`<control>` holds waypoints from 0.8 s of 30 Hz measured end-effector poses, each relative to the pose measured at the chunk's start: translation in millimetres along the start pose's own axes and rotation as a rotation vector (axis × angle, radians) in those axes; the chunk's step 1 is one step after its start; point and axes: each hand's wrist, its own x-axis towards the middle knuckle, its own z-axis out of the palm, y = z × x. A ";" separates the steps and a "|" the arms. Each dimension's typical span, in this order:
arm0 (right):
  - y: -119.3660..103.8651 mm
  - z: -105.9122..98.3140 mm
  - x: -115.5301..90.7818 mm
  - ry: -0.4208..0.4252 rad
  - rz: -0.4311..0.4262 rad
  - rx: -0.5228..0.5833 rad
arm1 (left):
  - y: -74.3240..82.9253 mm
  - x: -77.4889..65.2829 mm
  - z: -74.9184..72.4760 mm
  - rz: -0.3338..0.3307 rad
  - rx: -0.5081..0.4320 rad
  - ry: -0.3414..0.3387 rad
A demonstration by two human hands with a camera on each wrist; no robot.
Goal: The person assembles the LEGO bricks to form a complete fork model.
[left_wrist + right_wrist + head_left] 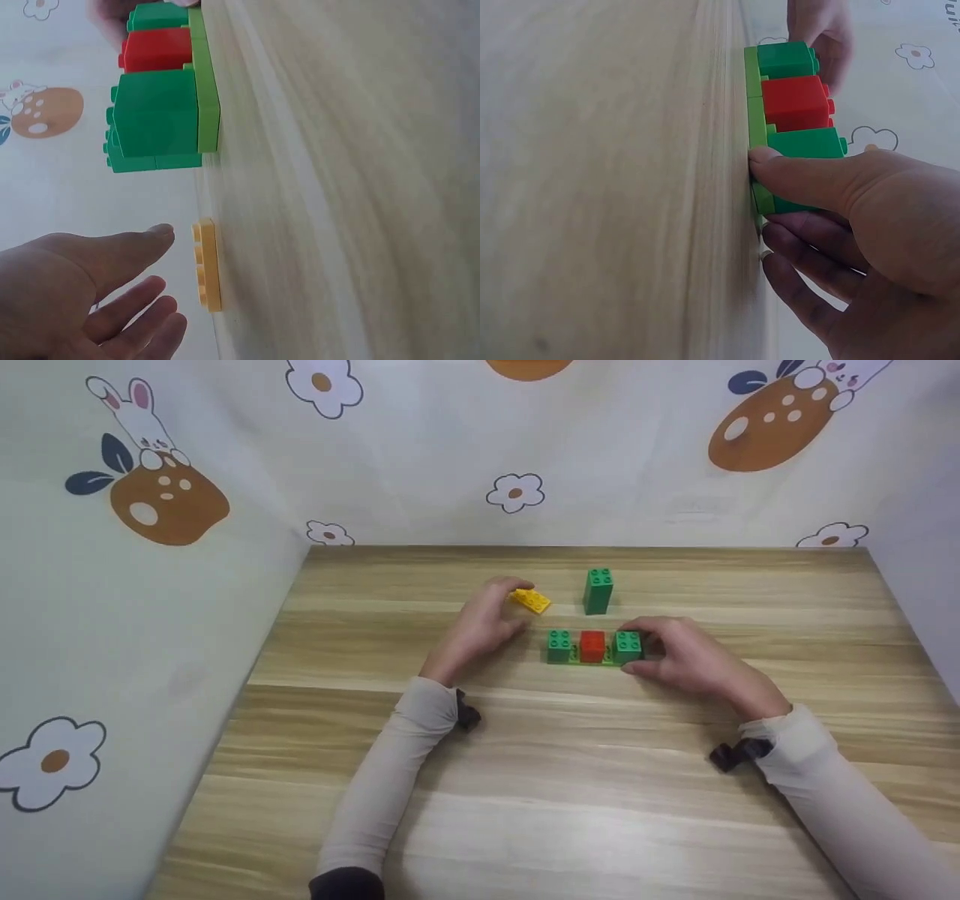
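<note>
A low row of toy building blocks stands on the table. Its light green base (757, 120) carries a red block (592, 646) between a left green block (559, 646) and a right green block (628, 646). My right hand (686, 656) holds the row's right end, thumb on the near side and fingers behind. To the left, my left hand (484, 619) reaches over beside a flat yellow block (534, 601), which lies on the table. In the left wrist view, its thumb and fingers are extended, with a gap between them and the yellow block.
A tall green block stack (598, 592) stands upright behind the row. Patterned cloth (435, 457) rises along the table's back edge and left side. The wooden table (525, 780) stretches toward the front.
</note>
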 end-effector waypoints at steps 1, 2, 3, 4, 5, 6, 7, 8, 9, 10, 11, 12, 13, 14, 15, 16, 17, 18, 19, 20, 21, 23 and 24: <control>0.1 0.1 0.3 -0.001 0.001 0.001 | -1.3 1.4 -0.6 0.006 0.013 -0.013; 0.2 0.1 0.5 -0.002 0.001 0.004 | -2.3 2.4 -1.1 0.011 0.026 -0.029; 0.2 0.2 0.7 -0.003 0.002 0.006 | -3.4 3.4 -1.4 0.018 0.044 -0.049; 0.3 0.2 0.7 -0.004 0.002 0.009 | -4.2 4.1 -1.5 0.027 0.065 -0.068; 0.4 0.1 0.7 -0.004 0.004 0.011 | -4.9 4.5 -1.5 0.031 0.080 -0.090; 0.3 0.0 0.6 -0.005 0.005 0.012 | -5.4 4.7 -1.2 0.036 0.094 -0.110; 0.1 -0.2 0.3 -0.006 0.005 0.015 | -5.8 4.7 -0.9 0.036 0.107 -0.127; 0.1 -0.2 0.2 -0.006 0.006 0.016 | -5.7 4.4 -0.6 0.035 0.118 -0.141; 0.0 -0.2 0.2 -0.007 0.007 0.017 | -5.7 4.0 0.0 0.030 0.125 -0.151; -0.1 -0.2 0.2 -0.007 0.008 0.018 | -5.4 3.5 0.6 0.024 0.133 -0.155; -0.3 -0.2 0.2 -0.007 0.010 0.018 | -5.3 3.0 1.2 0.014 0.135 -0.156; -0.6 -0.2 0.2 -0.007 0.011 0.018 | -5.2 2.5 1.7 0.005 0.141 -0.152; -0.7 -0.1 0.3 -0.008 0.014 0.019 | -5.2 2.0 2.2 0.000 0.148 -0.145; -0.9 0.0 0.4 -0.008 0.016 0.021 | -5.0 1.5 2.6 0.000 0.155 -0.136; -1.0 -0.1 0.4 -0.009 0.015 0.021 | -5.1 0.9 2.9 -0.001 0.160 -0.126; -1.2 -0.1 0.5 -0.009 0.015 0.021 | -5.2 0.2 2.9 0.003 0.164 -0.116; -1.2 -0.2 0.4 -0.008 0.016 0.019 | -5.1 -0.3 2.7 0.006 0.165 -0.106; -1.1 -0.1 0.5 -0.007 0.015 0.019 | -4.9 -0.8 2.7 0.009 0.166 -0.098; -1.0 0.0 0.6 -0.007 0.015 0.020 | -4.6 -1.3 2.6 0.010 0.163 -0.093; -0.8 0.1 0.6 -0.006 0.014 0.019 | -4.3 -1.9 2.4 0.008 0.158 -0.087; -0.6 0.2 0.6 -0.004 0.013 0.018 | -4.0 -2.6 2.4 0.005 0.150 -0.082; -0.3 0.8 0.6 -0.002 0.011 0.017 | -3.4 -3.6 2.7 0.002 0.143 -0.072; -0.3 1.2 0.5 0.000 0.010 0.016 | -3.4 -3.9 3.3 0.006 0.145 -0.067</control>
